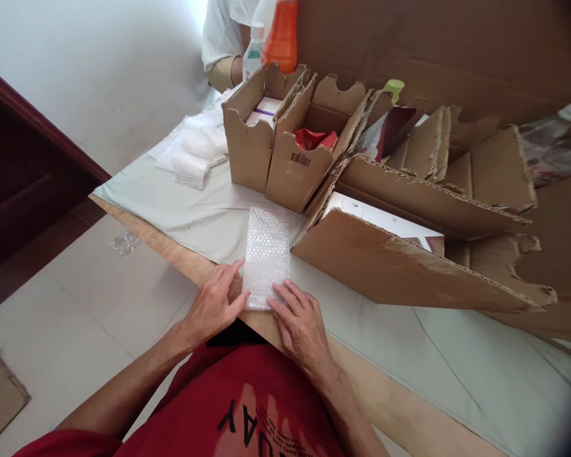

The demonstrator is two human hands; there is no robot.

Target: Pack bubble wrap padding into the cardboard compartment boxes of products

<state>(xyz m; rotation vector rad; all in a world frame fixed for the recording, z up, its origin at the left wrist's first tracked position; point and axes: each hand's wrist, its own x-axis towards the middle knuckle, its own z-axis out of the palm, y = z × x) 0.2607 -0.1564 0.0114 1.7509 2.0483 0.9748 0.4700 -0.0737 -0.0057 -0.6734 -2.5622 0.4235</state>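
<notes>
A strip of bubble wrap lies flat on the grey-green cloth at the table's near edge. My left hand rests at its lower left corner, fingers stretched out with the tips on the wrap's edge. On the other side, my right hand lies flat, its fingers extended onto the lower right corner. Neither hand is wrapped around anything.
Several torn cardboard boxes stand behind the wrap; one large box holds a white flat item. More bubble wrap lies at far left. An orange bottle and another person's sleeve are at the back. Tiled floor lies left.
</notes>
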